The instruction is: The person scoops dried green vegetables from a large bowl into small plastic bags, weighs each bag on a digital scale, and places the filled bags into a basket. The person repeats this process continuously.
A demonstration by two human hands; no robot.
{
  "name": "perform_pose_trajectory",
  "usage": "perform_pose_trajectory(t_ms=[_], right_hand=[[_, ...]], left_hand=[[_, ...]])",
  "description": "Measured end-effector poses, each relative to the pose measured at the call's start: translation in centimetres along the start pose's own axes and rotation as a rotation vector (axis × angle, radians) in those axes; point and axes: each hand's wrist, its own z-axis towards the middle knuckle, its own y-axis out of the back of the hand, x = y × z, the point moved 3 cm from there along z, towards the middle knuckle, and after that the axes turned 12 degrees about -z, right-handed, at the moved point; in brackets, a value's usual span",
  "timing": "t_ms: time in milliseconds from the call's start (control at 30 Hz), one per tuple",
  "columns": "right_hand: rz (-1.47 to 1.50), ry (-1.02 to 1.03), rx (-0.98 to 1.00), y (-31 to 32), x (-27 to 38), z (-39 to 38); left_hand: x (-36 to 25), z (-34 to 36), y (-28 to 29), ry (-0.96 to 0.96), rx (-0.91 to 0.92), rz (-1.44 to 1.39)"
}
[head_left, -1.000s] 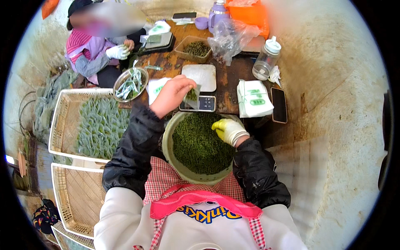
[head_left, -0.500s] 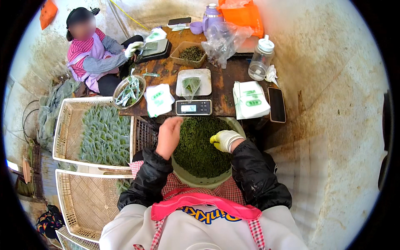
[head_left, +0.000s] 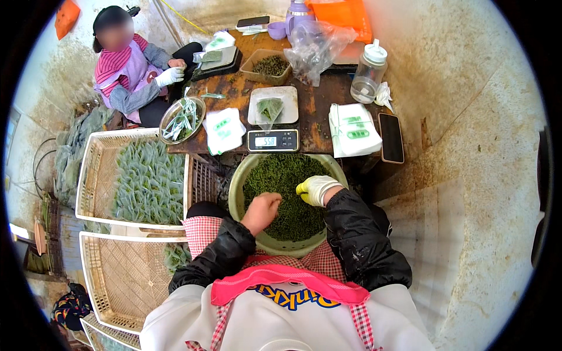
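A large pale green basin (head_left: 236, 196) stands in front of me, filled with small dark green grains (head_left: 287, 169). Over its near left part hangs my bare left hand (head_left: 262, 212), fingers curled together; whatever they may hold is hidden. My right hand (head_left: 317, 190), in a white glove with yellow fingertips, is above the right side of the grains. Its fingers are pinched, and I cannot make out anything in them. Beyond the basin, a clear plastic bag (head_left: 270, 109) with green contents lies on the pan of a digital scale (head_left: 290, 99).
Bag stacks lie on the wooden table (head_left: 313, 131), left (head_left: 224, 130) and right (head_left: 354, 130), near a phone (head_left: 391, 137) and a clear bottle (head_left: 369, 73). At left are a metal bowl (head_left: 201, 111) of strips and crates (head_left: 88, 187) with filled bags. A co-worker (head_left: 126, 76) sits back left.
My left hand has moved from beside the scale down and toward me over the basin. The scale's reading has changed. The co-worker's gloved hand has drawn back from the other scale.
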Motion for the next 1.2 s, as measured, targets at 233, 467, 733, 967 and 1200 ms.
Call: perform_pose_trajectory(t_ms=[233, 467, 733, 967, 1200], right_hand=[[0.002, 0.013, -0.01, -0.3, 0.0, 0.5], [-0.031, 0.024, 0.005, -0.8, 0.4, 1.9], [-0.031, 0.036, 0.029, -0.4, 0.9, 1.8], [-0.099, 0.06, 0.098, -1.4, 1.4, 3.3], [-0.095, 0.056, 0.085, -0.6, 1.5, 2.5]], left_hand=[[-7.6, 7.8, 4.4, -0.688, -0.486, 0.541], [-10.1, 14.5, 4.6, -0.758, -0.685, 0.901], [-8.3, 15.1, 4.5, -0.767, -0.667, 0.803], [-9.2, 15.0, 4.7, -0.814, -0.659, 0.857], [-8.5, 11.8, 4.5, -0.849, -0.808, 0.659]])
